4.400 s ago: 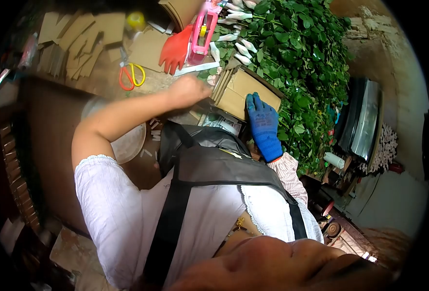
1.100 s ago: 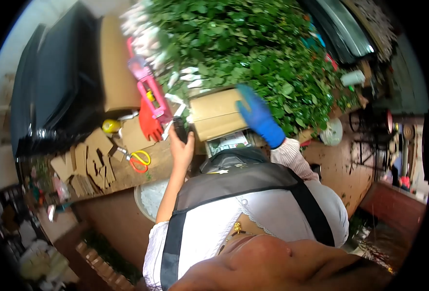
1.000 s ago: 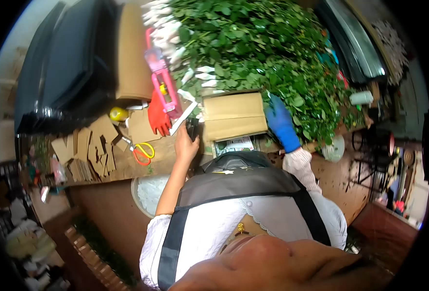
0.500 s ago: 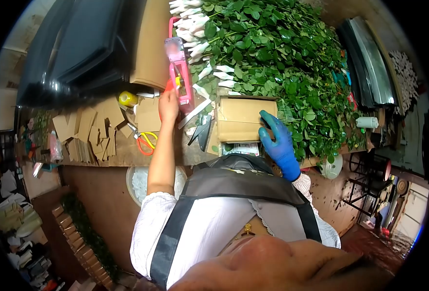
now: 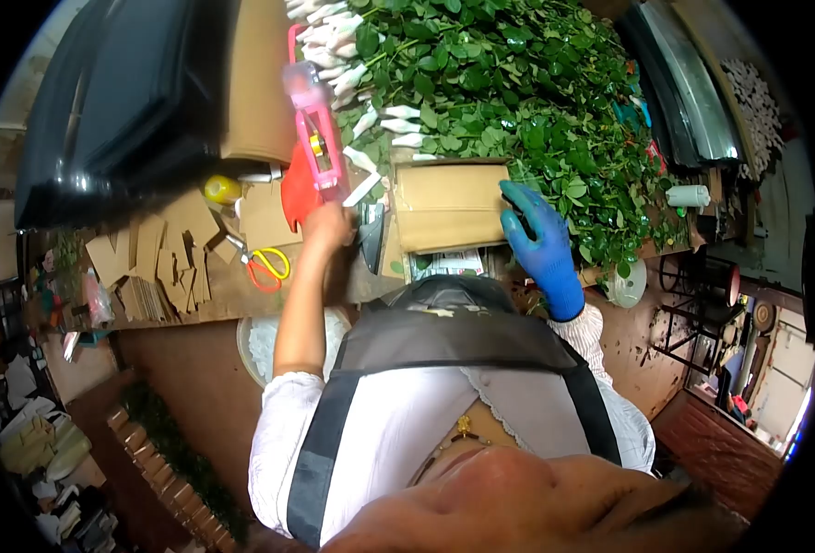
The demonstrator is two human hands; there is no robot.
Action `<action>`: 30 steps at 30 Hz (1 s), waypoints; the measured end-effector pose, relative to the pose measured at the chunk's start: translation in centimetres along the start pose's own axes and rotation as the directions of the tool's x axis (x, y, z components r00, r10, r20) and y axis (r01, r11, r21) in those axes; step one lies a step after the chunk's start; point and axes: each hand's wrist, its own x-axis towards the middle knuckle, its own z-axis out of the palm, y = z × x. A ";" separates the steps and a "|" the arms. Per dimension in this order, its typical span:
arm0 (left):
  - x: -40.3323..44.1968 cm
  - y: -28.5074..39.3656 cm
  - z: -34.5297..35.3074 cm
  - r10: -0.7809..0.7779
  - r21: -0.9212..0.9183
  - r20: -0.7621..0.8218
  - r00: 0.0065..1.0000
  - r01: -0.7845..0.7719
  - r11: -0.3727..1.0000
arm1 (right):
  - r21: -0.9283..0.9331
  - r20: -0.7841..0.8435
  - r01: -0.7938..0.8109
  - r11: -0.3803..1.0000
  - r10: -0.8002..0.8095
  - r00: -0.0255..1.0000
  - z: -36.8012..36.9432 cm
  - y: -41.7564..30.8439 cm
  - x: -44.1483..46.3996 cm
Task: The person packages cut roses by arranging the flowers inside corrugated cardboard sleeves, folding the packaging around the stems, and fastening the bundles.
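Note:
My left hand (image 5: 328, 225), bare and smeared by motion, is just below a pink-framed tool (image 5: 320, 152) with a yellow part. A red piece (image 5: 299, 191) lies beside the tool. Just right of the hand lies a black tool, perhaps a stapler (image 5: 372, 241), partly hidden. Whether the left fingers hold anything is unclear. My right hand (image 5: 538, 241) wears a blue glove. Its fingers are stretched with the thumb apart, and the tips touch the right edge of a cardboard box (image 5: 449, 207) in front of me.
Leafy green stems (image 5: 518, 83) with white-wrapped heads (image 5: 334, 41) are piled at the back. Scissors (image 5: 267, 267) with red and yellow handles lie left, near cut cardboard pieces (image 5: 163, 249) and a yellow roll (image 5: 222, 190). Black sheets (image 5: 122, 101) are stacked at far left.
My left hand has moved back toward me and right, off the red piece, which shows more now. My right hand has slid slightly toward the box's right edge. The whole view has shifted.

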 end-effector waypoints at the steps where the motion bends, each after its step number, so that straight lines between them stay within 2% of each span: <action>1: -0.9 1.6 0.5 0.106 -0.175 -0.065 0.992 -0.116 0.978 | -0.017 -0.015 0.016 1.000 -0.016 1.000 -0.1 0.1 0.1; 2: -2.7 5.4 -1.1 0.167 -0.376 -0.113 0.979 -0.198 0.905 | 0.009 -0.009 0.001 1.000 -0.001 1.000 -0.2 0.1 0.0; 3: -3.9 8.5 -1.4 0.199 -0.497 -0.228 0.953 -0.290 0.818 | 0.006 0.001 0.002 1.000 -0.002 1.000 -0.1 0.2 -0.2; 4: -3.9 10.3 -0.7 0.190 -0.484 -0.204 0.960 -0.268 0.833 | 0.006 0.013 0.011 1.000 -0.012 1.000 0.2 0.4 -0.2; 5: -3.8 11.8 -0.2 0.242 -0.347 -0.315 0.918 -0.349 0.871 | 0.011 0.019 0.026 1.000 -0.027 0.999 0.6 0.3 -0.1; 7: -2.8 13.2 1.4 0.201 0.058 -0.199 0.959 -0.193 0.980 | 0.025 0.035 0.038 0.999 -0.039 0.999 1.0 -0.3 0.2; 9: -2.9 13.3 1.3 0.192 0.121 -0.199 0.961 -0.170 0.978 | 0.044 0.050 0.049 0.998 -0.052 0.997 1.2 -0.1 0.4; 11: -4.0 12.1 0.1 0.217 0.165 -0.142 0.966 -0.193 0.967 | 0.047 0.035 0.057 0.997 -0.059 0.998 1.1 0.0 0.2; 12: -4.2 10.8 0.3 0.179 0.175 -0.071 0.981 -0.164 0.971 | 0.042 0.037 0.066 0.997 -0.068 0.997 1.3 0.5 0.1; 13: -4.8 9.5 -0.2 0.199 0.092 -0.034 0.979 -0.195 0.976 | 0.040 0.039 0.074 0.996 -0.076 0.996 1.6 0.8 0.0; 15: -5.8 7.3 -1.5 0.155 -0.095 0.011 0.988 -0.153 0.984 | 0.060 0.070 0.058 0.996 -0.062 0.996 2.0 1.1 -0.1; 16: -5.2 5.3 -1.2 0.110 -0.378 -0.045 0.993 -0.119 0.918 | 0.071 0.090 0.054 0.996 -0.060 0.994 2.3 0.9 -0.2; 17: -4.3 3.7 -0.9 0.034 -0.454 -0.253 0.967 -0.150 0.878 | 0.172 0.137 0.002 0.985 -0.026 0.990 2.7 0.4 -0.2; 18: -2.9 2.7 -0.8 -0.049 -0.304 -0.498 0.866 -0.121 0.945 | 0.269 0.187 -0.046 0.962 -0.005 0.982 3.3 -0.4 -0.2; 19: -1.5 1.7 -1.2 -0.085 -0.159 -0.713 0.696 -0.043 0.986 | 0.361 0.241 -0.099 0.927 0.010 0.971 4.1 -1.2 0.1; 21: 1.1 -0.1 -1.7 -0.196 -0.210 -0.591 0.782 0.086 0.974 | 0.366 0.302 -0.001 0.931 -0.117 0.946 5.9 -2.3 0.8; 22: 3.2 -2.0 -0.9 -0.177 -0.254 -0.474 0.863 0.058 0.965 | 0.380 0.304 0.067 0.922 -0.193 0.933 6.8 -3.3 1.4; 23: 5.7 -4.3 0.7 -0.191 -0.532 -0.339 0.921 -0.021 0.847 | 0.390 0.308 0.129 0.912 -0.262 0.915 7.6 -4.5 1.9; 25: 5.9 -4.5 0.6 -0.188 -0.700 -0.408 0.893 -0.174 0.693 | 0.435 0.453 0.027 0.900 -0.245 0.857 9.1 -5.9 2.8; 26: 5.0 -4.3 0.0 -0.220 -0.774 -0.317 0.922 -0.117 0.622 | 0.492 0.433 0.031 0.870 -0.275 0.858 10.9 -5.8 2.8; 28: -1.4 -1.3 -3.2 -0.258 -0.882 -0.113 0.960 0.022 0.470 | 0.538 0.652 -0.412 0.735 -0.053 0.757 14.4 -5.8 3.9; 29: -3.1 -1.5 -2.3 -0.198 -0.873 -0.154 0.968 -0.039 0.487 | 0.509 0.754 -0.610 0.607 0.027 0.656 16.2 -5.8 4.2; 30: -5.5 -0.8 -2.1 -0.137 -0.818 -0.225 0.965 -0.110 0.564 | 0.538 0.798 -0.747 0.392 0.050 0.601 17.9 -5.7 4.4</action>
